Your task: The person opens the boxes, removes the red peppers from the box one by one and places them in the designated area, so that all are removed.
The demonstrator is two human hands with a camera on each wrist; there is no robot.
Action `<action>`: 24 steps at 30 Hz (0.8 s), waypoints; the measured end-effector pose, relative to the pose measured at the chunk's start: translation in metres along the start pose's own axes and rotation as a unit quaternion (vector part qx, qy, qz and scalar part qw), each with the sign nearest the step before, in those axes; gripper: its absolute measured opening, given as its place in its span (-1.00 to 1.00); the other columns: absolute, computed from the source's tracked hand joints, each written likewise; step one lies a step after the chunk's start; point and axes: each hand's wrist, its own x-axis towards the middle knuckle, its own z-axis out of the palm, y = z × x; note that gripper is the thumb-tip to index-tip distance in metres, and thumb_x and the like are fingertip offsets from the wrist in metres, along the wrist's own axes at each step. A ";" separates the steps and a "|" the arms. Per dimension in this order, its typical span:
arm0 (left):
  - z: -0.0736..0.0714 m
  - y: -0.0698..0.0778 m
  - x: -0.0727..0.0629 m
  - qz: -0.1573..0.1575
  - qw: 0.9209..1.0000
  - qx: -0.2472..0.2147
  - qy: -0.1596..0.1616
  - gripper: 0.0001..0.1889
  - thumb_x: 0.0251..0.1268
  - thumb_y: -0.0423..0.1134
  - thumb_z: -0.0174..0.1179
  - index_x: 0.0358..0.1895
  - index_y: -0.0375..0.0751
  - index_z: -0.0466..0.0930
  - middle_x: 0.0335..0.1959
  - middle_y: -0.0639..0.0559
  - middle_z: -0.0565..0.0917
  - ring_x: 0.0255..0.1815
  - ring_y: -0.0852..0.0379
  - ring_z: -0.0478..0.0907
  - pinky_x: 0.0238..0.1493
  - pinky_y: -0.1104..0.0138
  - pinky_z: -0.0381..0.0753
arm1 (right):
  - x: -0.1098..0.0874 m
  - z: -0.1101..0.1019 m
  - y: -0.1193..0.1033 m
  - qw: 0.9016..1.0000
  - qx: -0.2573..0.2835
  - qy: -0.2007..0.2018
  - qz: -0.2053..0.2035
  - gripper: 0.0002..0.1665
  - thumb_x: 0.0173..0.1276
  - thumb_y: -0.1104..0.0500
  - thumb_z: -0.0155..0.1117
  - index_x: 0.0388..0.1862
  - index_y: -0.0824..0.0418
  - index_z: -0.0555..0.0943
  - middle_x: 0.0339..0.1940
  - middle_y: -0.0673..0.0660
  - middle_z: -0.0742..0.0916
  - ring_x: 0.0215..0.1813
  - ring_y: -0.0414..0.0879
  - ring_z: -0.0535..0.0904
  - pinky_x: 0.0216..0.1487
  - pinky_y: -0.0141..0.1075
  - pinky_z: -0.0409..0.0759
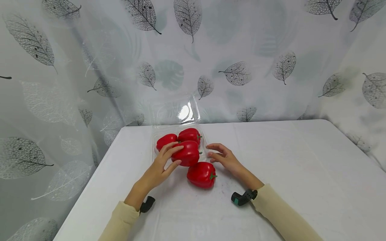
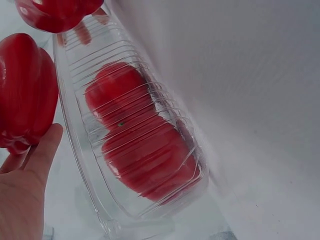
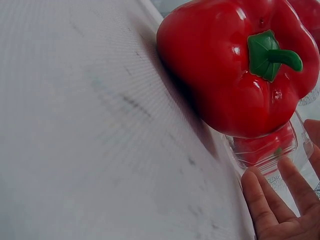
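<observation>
Squarely in the left hand's [image 1: 156, 170] grip, the held red pepper [image 1: 187, 155] lies to the right of the fingertips, its long axis roughly sideways, blunt end at the thumb and stem toward the right hand [image 1: 224, 159]. Just beyond those left fingers sits the clear container [image 2: 95, 175]; whether the held pepper touches its rim is hard to tell. The left hand is nearer to that pepper; the right, fingers loosely extended and gripping nothing, is beside the container's right wall. Below and right of the left fingertips, a loose pepper [image 1: 201, 175] rests on the table [image 1: 271, 174]. Counted: four peppers, namely one held, one loose and two inside; one container, its single lid [image 1: 172, 110] raised behind; two hands.
</observation>
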 end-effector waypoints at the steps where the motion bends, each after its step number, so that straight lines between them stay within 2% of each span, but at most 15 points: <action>1: 0.000 0.000 -0.001 -0.001 1.000 0.000 -0.001 -0.43 0.36 -0.26 0.20 0.40 0.09 0.31 0.41 -0.05 0.27 0.43 0.01 0.16 0.10 0.08 0.62 | 0.000 0.000 0.000 1.000 0.000 0.000 0.000 -0.48 0.46 0.14 0.18 0.33 0.26 0.38 0.36 0.32 0.47 0.20 0.24 0.55 0.05 -0.15 0.65; 11: -0.002 0.003 -0.010 -0.015 1.000 0.004 -0.009 -0.43 0.36 -0.24 0.20 0.40 0.11 0.30 0.41 0.00 0.26 0.42 0.01 0.19 0.10 0.08 0.62 | 0.000 -0.001 0.002 1.000 0.002 -0.003 -0.001 -0.47 0.45 0.13 0.19 0.33 0.25 0.38 0.36 0.31 0.47 0.19 0.23 0.56 0.06 -0.15 0.65; 19: -0.002 0.004 -0.014 0.003 1.000 0.002 -0.004 -0.42 0.34 -0.29 0.21 0.40 0.07 0.29 0.39 -0.01 0.28 0.38 0.01 0.23 0.07 0.14 0.64 | 0.000 -0.003 0.000 1.000 -0.003 -0.001 -0.001 -0.48 0.45 0.13 0.20 0.32 0.24 0.38 0.35 0.31 0.47 0.19 0.24 0.56 0.06 -0.14 0.65; 24: -0.003 0.003 -0.017 -0.002 1.000 0.006 -0.007 -0.40 0.33 -0.28 0.22 0.41 0.09 0.28 0.39 0.00 0.27 0.38 0.02 0.23 0.07 0.15 0.64 | 0.001 -0.003 0.000 1.000 -0.004 -0.001 -0.001 -0.47 0.45 0.13 0.20 0.33 0.25 0.38 0.35 0.31 0.47 0.20 0.24 0.56 0.07 -0.14 0.65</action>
